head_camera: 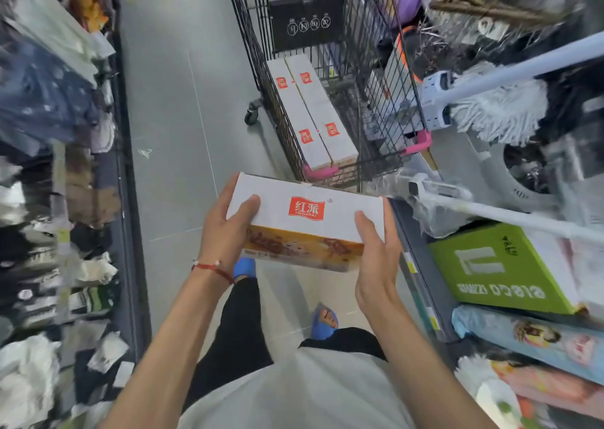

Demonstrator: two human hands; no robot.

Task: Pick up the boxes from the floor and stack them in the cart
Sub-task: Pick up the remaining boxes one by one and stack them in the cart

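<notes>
The left hand [219,232] and right hand [376,258], fingers [226,192] curled round the box [307,211] ends, are holding it level, seemingly for the cart [277,101].

Grey floor [170,101] carries wire cart [277,108]; cart holds two white boxes [295,115] [322,101], side by side

1 wire shopping cart [385,79] stands in the aisle, with 1 caster wheel [252,113] in sight, 2 pink corner bumpers, the near bumper [322,171] and the far bumper [420,142], and 1 black panel [307,20] bearing 4 round signs. 3 white boxes with a red logo show: 1 held box [307,209] between 2 hands, the left hand [225,232] and the right hand [376,252], and 2 side by side in the cart, the left-side box [299,115] and the right-side box [322,108]. There are 2 blue slippers, the left slipper [244,267] and the right slipper [322,324]. 1 red string bracelet [212,269] circles the left wrist. 1 green carton [496,265] and 1 string mop head [500,111] sit at the right.
</notes>
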